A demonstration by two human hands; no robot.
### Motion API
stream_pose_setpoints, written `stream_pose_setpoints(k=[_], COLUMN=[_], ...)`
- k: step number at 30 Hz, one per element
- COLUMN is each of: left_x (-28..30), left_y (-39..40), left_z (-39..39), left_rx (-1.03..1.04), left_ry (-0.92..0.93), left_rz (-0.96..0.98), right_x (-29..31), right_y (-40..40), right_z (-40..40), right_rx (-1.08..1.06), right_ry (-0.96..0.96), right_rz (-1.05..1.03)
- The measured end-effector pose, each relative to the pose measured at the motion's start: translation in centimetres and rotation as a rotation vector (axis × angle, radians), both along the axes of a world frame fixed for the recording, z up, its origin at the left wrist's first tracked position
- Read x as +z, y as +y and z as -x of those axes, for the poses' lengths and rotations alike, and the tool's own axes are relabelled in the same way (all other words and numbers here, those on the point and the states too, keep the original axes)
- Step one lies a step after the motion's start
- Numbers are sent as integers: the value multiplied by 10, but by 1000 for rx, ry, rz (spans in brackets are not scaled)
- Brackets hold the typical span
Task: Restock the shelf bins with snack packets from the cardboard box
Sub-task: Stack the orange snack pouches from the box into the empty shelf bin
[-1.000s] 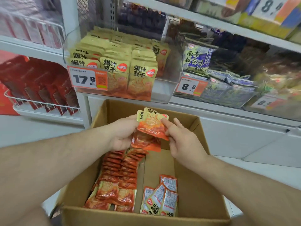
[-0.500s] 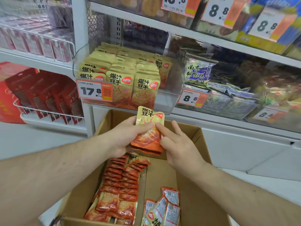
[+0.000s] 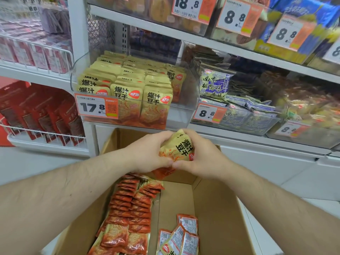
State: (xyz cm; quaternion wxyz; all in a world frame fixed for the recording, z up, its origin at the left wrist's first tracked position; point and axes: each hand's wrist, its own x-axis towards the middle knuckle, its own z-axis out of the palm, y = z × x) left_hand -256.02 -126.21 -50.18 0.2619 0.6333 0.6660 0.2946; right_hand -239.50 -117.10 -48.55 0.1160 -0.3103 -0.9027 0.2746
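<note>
Both hands hold a small stack of yellow-and-orange snack packets (image 3: 179, 149) over the far end of the open cardboard box (image 3: 220, 218). My left hand (image 3: 149, 151) grips the stack's left side and my right hand (image 3: 204, 159) grips its right side, thumbs meeting below. The top packet is turned sideways. Inside the box, rows of the same packets (image 3: 128, 208) fill the left side, and a few loose ones (image 3: 180, 236) lie near the front. Directly above stands a clear shelf bin (image 3: 184, 115) of matching packets, with free room at its right end.
A 17.8 price tag (image 3: 96, 106) hangs on the bin's front. To its right is a bin of purple packets (image 3: 217, 85) tagged 8.8. Red packets stand in a wire basket (image 3: 46, 133) at the left. More stocked shelves run above.
The hands lifted the stack higher out of the box and closed in around it; the top packet turned from upright to sideways. The view tilted up toward the shelf.
</note>
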Motion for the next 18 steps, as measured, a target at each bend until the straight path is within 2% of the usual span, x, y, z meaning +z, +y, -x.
stream_pose_setpoints(k=[5, 10, 15, 17, 18], left_x=[4, 21, 44, 48, 49], left_y=[4, 10, 22, 26, 28], left_z=[1, 1, 14, 23, 27], left_rx=[-101, -139, 65, 183, 239], left_ry=[102, 129, -70, -4, 127], left_rz=[54, 48, -163, -298, -350], right_x=[2, 26, 92, 126, 142], right_y=[2, 4, 24, 39, 47], right_z=[-4, -4, 18, 33, 42], right_rx=[-20, -26, -135, -248, -289], right_ry=[-19, -43, -149, -232, -266], right_rz=[64, 121, 152, 37, -30])
